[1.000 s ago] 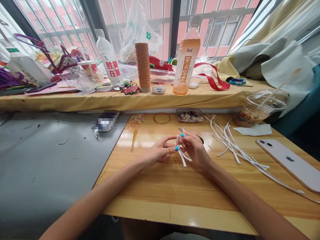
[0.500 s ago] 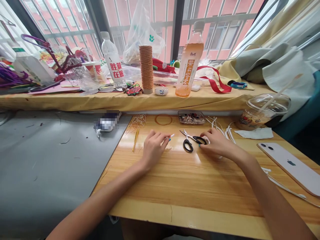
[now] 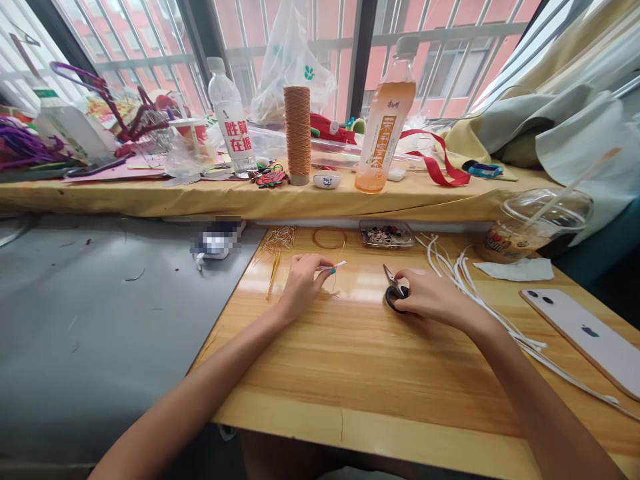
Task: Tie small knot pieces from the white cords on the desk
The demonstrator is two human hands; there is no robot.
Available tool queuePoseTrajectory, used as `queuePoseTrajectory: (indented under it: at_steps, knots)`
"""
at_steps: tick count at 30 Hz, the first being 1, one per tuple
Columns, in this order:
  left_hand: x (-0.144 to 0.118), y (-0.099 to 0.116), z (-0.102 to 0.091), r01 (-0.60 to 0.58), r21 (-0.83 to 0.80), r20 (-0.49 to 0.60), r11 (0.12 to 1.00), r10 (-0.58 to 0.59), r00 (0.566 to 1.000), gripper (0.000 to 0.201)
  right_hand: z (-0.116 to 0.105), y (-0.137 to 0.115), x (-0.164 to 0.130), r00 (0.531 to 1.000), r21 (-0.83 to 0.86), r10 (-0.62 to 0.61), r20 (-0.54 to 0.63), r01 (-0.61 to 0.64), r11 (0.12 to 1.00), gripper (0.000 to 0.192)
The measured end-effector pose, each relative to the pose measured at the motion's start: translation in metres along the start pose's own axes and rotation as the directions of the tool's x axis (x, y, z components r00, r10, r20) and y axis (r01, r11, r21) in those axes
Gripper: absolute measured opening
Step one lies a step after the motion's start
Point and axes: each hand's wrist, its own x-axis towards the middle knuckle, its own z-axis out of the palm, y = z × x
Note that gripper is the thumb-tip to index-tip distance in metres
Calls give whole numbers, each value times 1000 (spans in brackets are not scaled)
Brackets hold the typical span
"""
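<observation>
My left hand (image 3: 303, 283) rests on the wooden table (image 3: 370, 373) and pinches a small white piece (image 3: 339, 266) wrapped with thin gold thread, its tip pointing right. My right hand (image 3: 433, 297) is closed around the black handles of a pair of scissors (image 3: 393, 288), whose blades point up and away from me. The two hands are about a hand's width apart. A loose bundle of gold thread (image 3: 277, 244) lies just beyond my left hand.
White cords (image 3: 467, 287) trail to the right. A phone (image 3: 585, 330) lies at the right edge, near a lidded cup (image 3: 530, 223) and a tissue. A bead tray (image 3: 386, 234) and a thread ring sit at the back. The sill holds a thread spool (image 3: 298, 133) and bottles.
My hands came apart from working the white piece together. The right hand went to the scissors lying on the table and has closed on their handles, lifting them. The left keeps the piece.
</observation>
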Motion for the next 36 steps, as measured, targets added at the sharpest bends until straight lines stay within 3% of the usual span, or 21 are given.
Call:
queuePoseTrajectory:
  at_steps: [2, 3, 5, 7, 8, 10, 14, 19, 29, 36]
  knots:
    - [2, -1, -2, 5, -18, 16, 1000, -4, 1000, 6, -4, -4, -2, 990, 268, -24, 138, -14, 963, 31]
    - [2, -1, -4, 13, -42, 21, 999, -13, 1000, 7, -4, -7, -2, 978, 440, -72, 198, -23, 898, 33]
    - [3, -3, -5, 48, -122, 16, 991, -47, 999, 10, -2, -12, -2, 957, 746, -200, 210, -24, 665, 40]
    - [4, -5, -5, 87, -226, 3, 970, -89, 996, 14, 4, -17, -1, 955, 897, -264, 137, -7, 442, 45]
    - [4, -7, -5, 103, -277, 1, 955, -107, 994, 16, 8, -20, -1, 955, 928, -274, 115, -4, 373, 45]
    - [5, -9, -4, 138, -364, 1, 921, -148, 989, 16, 13, -24, -2, 946, 947, -303, 111, -9, 321, 40]
    - [5, -11, -3, 206, -453, -4, 867, -233, 972, 13, 17, -29, -5, 914, 908, -356, 193, -29, 419, 36]
    - [4, -10, -3, 193, -430, -10, 882, -218, 976, 10, 16, -34, -7, 922, 820, -288, 260, -53, 570, 41]
    - [3, -6, -6, 36, -369, 16, 929, -33, 999, 14, 18, -41, -7, 931, 759, -224, 287, -78, 647, 42]
    - [3, -4, -6, -12, -341, 30, 940, 24, 999, 16, 24, -44, -6, 949, 769, -244, 199, 4, 640, 38]
